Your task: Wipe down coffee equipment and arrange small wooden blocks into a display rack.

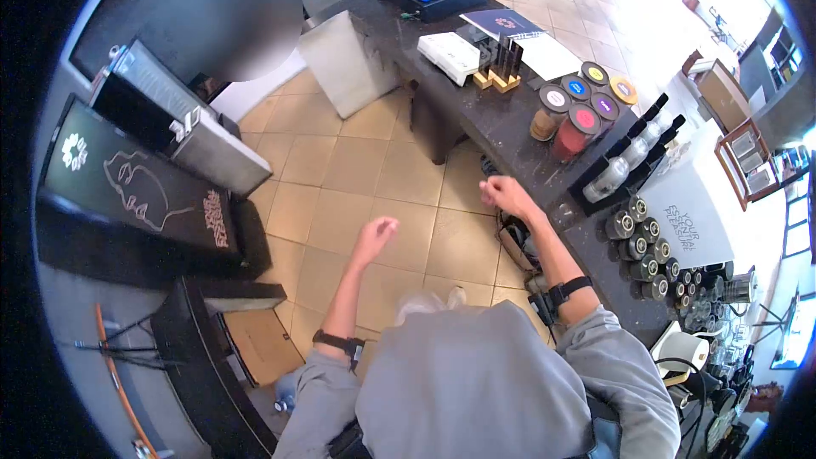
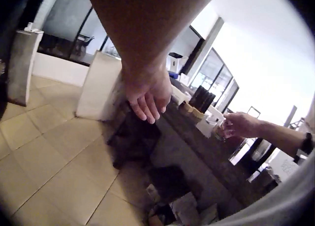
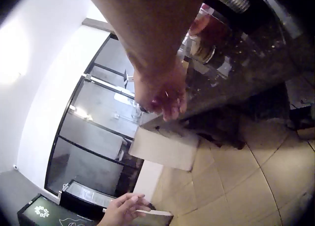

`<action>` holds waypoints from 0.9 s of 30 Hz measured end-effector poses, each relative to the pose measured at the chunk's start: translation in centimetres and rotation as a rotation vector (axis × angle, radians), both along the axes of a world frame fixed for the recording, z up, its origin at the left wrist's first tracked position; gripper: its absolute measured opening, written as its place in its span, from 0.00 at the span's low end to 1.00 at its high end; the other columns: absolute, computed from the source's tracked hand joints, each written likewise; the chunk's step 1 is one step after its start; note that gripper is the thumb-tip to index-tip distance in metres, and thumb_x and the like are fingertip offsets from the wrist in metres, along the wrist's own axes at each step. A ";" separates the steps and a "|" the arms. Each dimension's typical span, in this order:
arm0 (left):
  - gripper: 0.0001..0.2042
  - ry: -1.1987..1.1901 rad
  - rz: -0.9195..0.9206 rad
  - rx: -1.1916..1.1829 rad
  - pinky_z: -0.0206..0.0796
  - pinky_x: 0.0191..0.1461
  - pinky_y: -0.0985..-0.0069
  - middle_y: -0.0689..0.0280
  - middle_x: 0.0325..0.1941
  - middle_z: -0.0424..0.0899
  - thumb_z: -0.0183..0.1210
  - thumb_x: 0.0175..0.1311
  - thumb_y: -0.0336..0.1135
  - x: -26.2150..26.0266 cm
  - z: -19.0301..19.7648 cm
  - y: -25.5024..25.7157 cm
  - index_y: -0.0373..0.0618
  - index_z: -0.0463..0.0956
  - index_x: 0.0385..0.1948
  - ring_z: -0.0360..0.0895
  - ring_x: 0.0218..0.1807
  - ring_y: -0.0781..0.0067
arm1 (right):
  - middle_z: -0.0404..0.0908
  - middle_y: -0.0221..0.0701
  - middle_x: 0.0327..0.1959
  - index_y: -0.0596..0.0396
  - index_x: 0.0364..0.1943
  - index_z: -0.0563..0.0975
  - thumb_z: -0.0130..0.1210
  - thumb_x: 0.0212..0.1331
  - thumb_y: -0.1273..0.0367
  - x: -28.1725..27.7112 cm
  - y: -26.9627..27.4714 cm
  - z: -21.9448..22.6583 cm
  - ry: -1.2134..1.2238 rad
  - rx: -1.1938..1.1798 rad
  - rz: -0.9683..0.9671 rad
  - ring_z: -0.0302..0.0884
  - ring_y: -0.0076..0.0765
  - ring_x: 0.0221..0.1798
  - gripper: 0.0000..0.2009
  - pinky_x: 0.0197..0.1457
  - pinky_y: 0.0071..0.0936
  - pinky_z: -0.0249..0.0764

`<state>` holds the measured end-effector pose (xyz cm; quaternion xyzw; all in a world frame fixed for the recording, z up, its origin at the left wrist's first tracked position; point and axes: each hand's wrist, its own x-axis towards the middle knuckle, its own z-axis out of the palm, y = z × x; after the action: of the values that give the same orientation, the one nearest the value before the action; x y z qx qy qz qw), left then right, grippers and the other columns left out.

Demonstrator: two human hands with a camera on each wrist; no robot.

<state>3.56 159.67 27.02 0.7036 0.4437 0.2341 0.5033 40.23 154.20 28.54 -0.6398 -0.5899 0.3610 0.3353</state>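
My left hand [image 1: 372, 240] hangs in the air over the tiled floor, fingers loosely bent and holding nothing. In the left wrist view the fingers of that hand [image 2: 147, 99] droop downward, apart from the counter behind them. Beside the edge of the dark counter [image 1: 501, 132] is my right hand [image 1: 510, 197], its fingers loosely curled with nothing visible in them. Nearest to it on the counter stand jars with coloured lids, among them a red jar [image 1: 571, 143], and a black rack holding clear bottles [image 1: 609, 180]. The right wrist view shows that hand [image 3: 165, 95] overlapping the counter's edge.
Several small black-lidded jars [image 1: 650, 246] stand farther along the counter, near a white sign [image 1: 693, 225]. A white device [image 1: 449, 54] and a folder [image 1: 503, 24] lie toward its far end. A black display stand [image 1: 144, 183] and an open cardboard box [image 1: 259, 344] are at the left.
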 end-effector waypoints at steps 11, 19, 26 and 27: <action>0.08 -0.258 -0.295 0.334 0.72 0.44 0.74 0.62 0.41 0.81 0.59 0.66 0.31 25.7 5.8 27.8 0.40 0.79 0.42 0.80 0.40 0.70 | 0.75 0.38 0.45 0.57 0.46 0.76 0.54 0.63 0.74 7.7 15.4 7.3 -0.205 0.378 -0.509 0.78 0.40 0.43 0.09 0.48 0.35 0.75; 0.17 -0.350 -0.556 0.638 0.69 0.57 0.63 0.57 0.51 0.79 0.65 0.60 0.32 36.4 7.0 38.6 0.41 0.76 0.51 0.80 0.47 0.52 | 0.74 0.42 0.50 0.56 0.49 0.74 0.60 0.59 0.73 11.8 26.5 7.9 -0.583 0.334 -0.835 0.74 0.50 0.53 0.14 0.57 0.42 0.71; 0.11 -0.233 -0.775 0.378 0.72 0.44 0.65 0.56 0.38 0.85 0.65 0.62 0.34 38.5 5.4 41.2 0.37 0.81 0.40 0.82 0.39 0.55 | 0.80 0.45 0.35 0.59 0.40 0.76 0.60 0.61 0.69 13.4 28.1 4.2 -0.458 0.082 -0.917 0.78 0.55 0.44 0.09 0.47 0.44 0.73; 0.11 -0.214 -0.799 0.359 0.72 0.44 0.65 0.56 0.38 0.85 0.65 0.62 0.34 38.4 5.1 41.5 0.37 0.81 0.40 0.82 0.39 0.55 | 0.79 0.46 0.34 0.60 0.38 0.75 0.60 0.62 0.69 13.3 28.2 3.8 -0.414 0.075 -0.933 0.78 0.56 0.41 0.09 0.43 0.45 0.72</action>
<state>41.95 201.12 32.07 0.8677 0.0351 0.1661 0.4672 53.58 182.37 32.33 -0.8806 -0.3082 0.0175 0.3596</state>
